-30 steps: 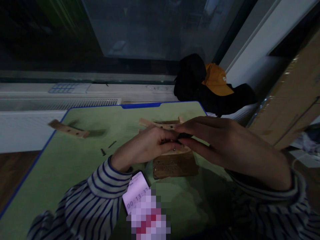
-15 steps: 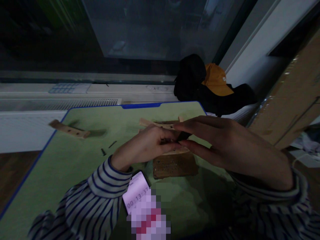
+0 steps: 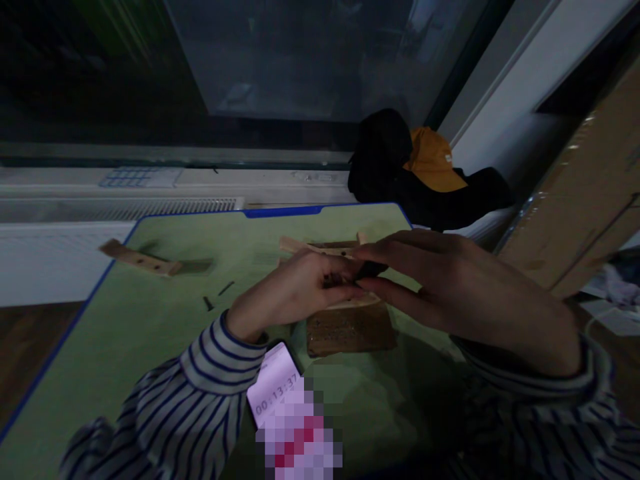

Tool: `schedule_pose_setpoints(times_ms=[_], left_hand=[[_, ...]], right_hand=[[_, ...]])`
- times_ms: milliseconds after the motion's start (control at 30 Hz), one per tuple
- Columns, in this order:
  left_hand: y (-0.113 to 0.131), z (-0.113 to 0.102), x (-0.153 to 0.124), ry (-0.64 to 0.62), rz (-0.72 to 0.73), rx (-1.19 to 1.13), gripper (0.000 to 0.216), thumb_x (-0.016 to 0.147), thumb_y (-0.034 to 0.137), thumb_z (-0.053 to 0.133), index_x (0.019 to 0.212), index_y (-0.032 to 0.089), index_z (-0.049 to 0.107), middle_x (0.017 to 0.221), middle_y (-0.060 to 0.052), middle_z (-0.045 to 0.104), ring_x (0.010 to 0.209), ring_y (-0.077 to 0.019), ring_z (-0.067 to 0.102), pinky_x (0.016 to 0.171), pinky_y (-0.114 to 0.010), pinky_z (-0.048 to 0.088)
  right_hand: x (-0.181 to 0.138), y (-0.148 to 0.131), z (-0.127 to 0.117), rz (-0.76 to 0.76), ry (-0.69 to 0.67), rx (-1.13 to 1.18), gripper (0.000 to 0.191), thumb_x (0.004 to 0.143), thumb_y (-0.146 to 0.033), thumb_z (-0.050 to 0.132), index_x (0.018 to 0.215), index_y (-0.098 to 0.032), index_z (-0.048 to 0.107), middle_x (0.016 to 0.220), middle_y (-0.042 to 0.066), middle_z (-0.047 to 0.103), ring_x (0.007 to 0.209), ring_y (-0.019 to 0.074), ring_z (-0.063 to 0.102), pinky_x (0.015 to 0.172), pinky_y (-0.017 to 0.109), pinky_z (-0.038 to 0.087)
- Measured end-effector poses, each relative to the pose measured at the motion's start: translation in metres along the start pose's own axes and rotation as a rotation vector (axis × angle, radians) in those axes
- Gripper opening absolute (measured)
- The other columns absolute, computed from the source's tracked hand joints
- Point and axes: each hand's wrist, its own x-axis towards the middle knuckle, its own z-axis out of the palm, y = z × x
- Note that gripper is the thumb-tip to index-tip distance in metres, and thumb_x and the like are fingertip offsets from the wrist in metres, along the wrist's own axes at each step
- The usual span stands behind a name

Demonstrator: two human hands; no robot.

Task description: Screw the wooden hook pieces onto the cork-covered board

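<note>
Wood on green mat; light dim, detail poor.

- Left hand (image 3: 295, 293): fingers curled shut, tips pinching one end of a small dark part (image 3: 373, 269). Heel of the hand lies over the wooden assembly.
- Right hand (image 3: 450, 287): thumb and forefinger clenched on the other end of the dark part, remaining fingers extended flat above it.
- Dark part sits between both hands, just above a pale strip (image 3: 325, 250) with holes, which rests on a dark board (image 3: 350, 330) near the middle of the bench (image 3: 165, 333). It may be a screw or a driver bit; I cannot tell which.

Judgement on technique: keep the part square to the strip, let the left hand pin the wood so it cannot slide, and apply pressure along the part's axis rather than sideways.

Containers: none for hardware. Two screws (image 3: 207, 304) lie loose on the bench, left of the hands, apart from each other. Loose wooden piece (image 3: 140, 259) further left. Cardboard box (image 3: 590, 187) at far right, contents hidden. Phone (image 3: 275, 390) beside the left sleeve shows a running timer.
</note>
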Motion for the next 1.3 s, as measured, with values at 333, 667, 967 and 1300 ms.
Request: schedule_pose_setpoints(times_ms=[333, 667, 967, 1300], left_hand=[[0.0037, -0.0013, -0.0017, -0.069, -0.020, 0.020, 0.016, 0.089, 0.023, 0.053, 0.095, 0.018, 0.068, 0.084, 0.002, 0.070, 0.074, -0.0112, 0.063, 0.064, -0.021, 0.043], [0.0014, -0.0014, -0.0012, -0.070, -0.011, 0.045, 0.021, 0.091, 0.030, 0.051, 0.088, 0.016, 0.067, 0.083, 0.000, 0.069, 0.077, -0.0127, 0.064, 0.068, -0.022, 0.044], [0.0032, 0.0001, -0.0016, -0.056, -0.018, -0.004, 0.015, 0.088, 0.028, 0.056, 0.091, 0.017, 0.067, 0.080, 0.002, 0.068, 0.071, -0.0116, 0.062, 0.062, -0.021, 0.042], [0.0022, -0.0026, -0.0010, -0.100, -0.036, 0.022, 0.022, 0.092, 0.030, 0.050, 0.096, 0.016, 0.068, 0.088, -0.001, 0.071, 0.080, -0.0139, 0.065, 0.069, -0.023, 0.046]], right_hand=[[0.0021, 0.0000, -0.0001, -0.006, 0.005, -0.022, 0.024, 0.094, -0.027, 0.047, 0.106, -0.012, 0.061, 0.092, 0.009, 0.068, 0.080, 0.0190, 0.065, 0.068, 0.030, 0.049], [0.0001, 0.0001, -0.0012, -0.026, -0.002, 0.024, 0.031, 0.093, -0.025, 0.049, 0.120, -0.013, 0.055, 0.105, 0.011, 0.067, 0.090, 0.0196, 0.065, 0.076, 0.030, 0.050], [0.0013, -0.0002, -0.0007, 0.021, -0.018, -0.014, 0.023, 0.094, -0.028, 0.047, 0.105, -0.014, 0.060, 0.094, 0.009, 0.068, 0.082, 0.0198, 0.066, 0.070, 0.030, 0.048], [-0.0004, -0.0001, -0.0019, -0.016, -0.019, 0.019, 0.027, 0.092, -0.022, 0.049, 0.116, -0.014, 0.058, 0.105, 0.009, 0.067, 0.089, 0.0196, 0.065, 0.075, 0.031, 0.050]])
